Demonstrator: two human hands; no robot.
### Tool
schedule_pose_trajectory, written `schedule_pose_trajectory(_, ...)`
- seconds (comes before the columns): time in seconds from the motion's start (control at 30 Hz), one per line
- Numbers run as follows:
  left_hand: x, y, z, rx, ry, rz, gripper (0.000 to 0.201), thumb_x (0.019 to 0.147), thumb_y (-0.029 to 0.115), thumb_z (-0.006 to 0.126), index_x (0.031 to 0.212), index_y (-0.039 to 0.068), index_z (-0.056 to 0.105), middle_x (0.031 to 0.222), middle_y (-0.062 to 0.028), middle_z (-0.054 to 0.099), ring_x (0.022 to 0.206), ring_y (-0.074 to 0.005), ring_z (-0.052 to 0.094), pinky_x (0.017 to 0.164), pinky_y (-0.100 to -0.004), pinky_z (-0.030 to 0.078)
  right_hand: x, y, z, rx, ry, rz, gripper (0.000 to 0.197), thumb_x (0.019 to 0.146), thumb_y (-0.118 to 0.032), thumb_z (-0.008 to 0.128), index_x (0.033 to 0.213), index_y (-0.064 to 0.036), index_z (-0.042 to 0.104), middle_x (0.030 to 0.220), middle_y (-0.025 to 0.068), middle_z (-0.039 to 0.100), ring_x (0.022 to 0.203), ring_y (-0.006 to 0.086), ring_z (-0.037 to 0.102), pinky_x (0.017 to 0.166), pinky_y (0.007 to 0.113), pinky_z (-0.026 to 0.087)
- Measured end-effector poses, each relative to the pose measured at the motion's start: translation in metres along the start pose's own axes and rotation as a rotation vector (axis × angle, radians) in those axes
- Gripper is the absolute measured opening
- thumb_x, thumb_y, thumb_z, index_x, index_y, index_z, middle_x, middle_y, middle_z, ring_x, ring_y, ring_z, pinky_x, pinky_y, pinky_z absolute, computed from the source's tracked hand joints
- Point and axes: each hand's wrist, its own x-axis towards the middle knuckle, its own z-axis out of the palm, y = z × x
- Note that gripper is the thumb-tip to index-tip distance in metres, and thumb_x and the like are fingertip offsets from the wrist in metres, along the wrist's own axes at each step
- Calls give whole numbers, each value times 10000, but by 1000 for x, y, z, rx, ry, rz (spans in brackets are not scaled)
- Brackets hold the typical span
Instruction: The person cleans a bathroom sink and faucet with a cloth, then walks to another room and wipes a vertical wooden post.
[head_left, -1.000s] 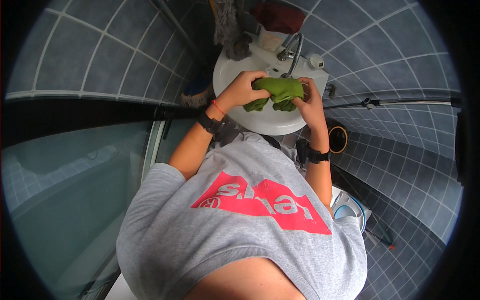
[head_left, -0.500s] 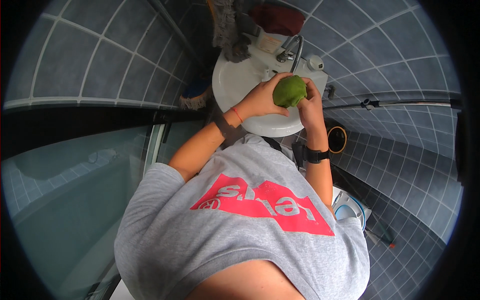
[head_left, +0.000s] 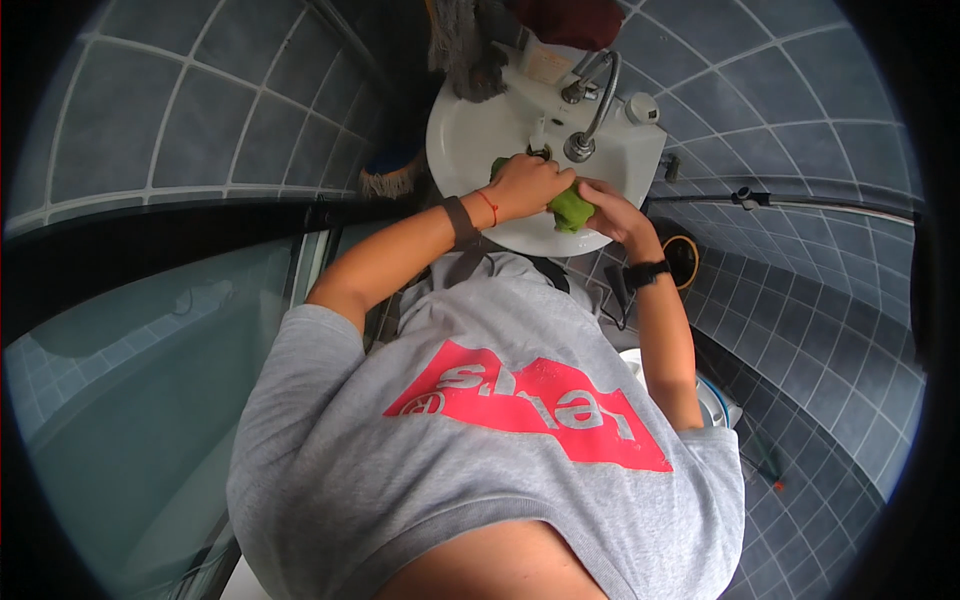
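Note:
Over the white washbasin [head_left: 455, 145], a green cloth [head_left: 573, 210] is gripped in both of my hands. My left hand [head_left: 532, 188] is closed around it, back of the hand upward, and a bit of green shows past the far side of that hand. Against the cloth's right part lies my right hand [head_left: 615, 212], with its fingers bent around the cloth and partly hidden. The metal tap's spout [head_left: 580, 147] hangs just beyond my hands, apart from the cloth.
A white round container [head_left: 642, 108] stands on the basin's right rim. Behind the tap are a pale tub [head_left: 545, 65] and a dark red cloth [head_left: 575, 22]. A grey mop head [head_left: 458, 50] hangs at the far left, and a metal rail [head_left: 800, 203] runs along the right wall.
The green cloth has gone from a rounded ball to a stretched bundle between my hands. My left hand has turned over it, and both hands have moved slightly nearer me, uncovering the tap's spout.

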Motion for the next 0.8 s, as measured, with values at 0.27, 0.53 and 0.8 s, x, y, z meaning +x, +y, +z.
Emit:
schedule_pose_trajectory(0.27,0,-23,75,152,-140,51,298,794,272,675,1017,95,587,806,-98,691,691,-286,711,575,-396,541,59,17,-23,-322,-150,441,366,854,-214,767,1130,-35,606,999,88,696,761,140,653,555,250,473)
schedule_pose_trajectory(0.53,16,-38,87,-123,-414,-181,217,759,257,693,874,73,708,872,-155,726,791,-337,713,698,-446,570,88,23,-15,-1017,223,403,224,668,-232,761,727,-39,664,662,55,648,587,179,616,519,297,457)
schedule_pose_trajectory(0.8,24,-52,130,-438,-353,-347,237,706,124,655,919,22,681,889,-221,699,839,-413,672,720,-470,526,100,65,-39,-1667,586,-184,260,765,-209,654,930,-11,691,904,248,699,833,430,679,765,486,560)
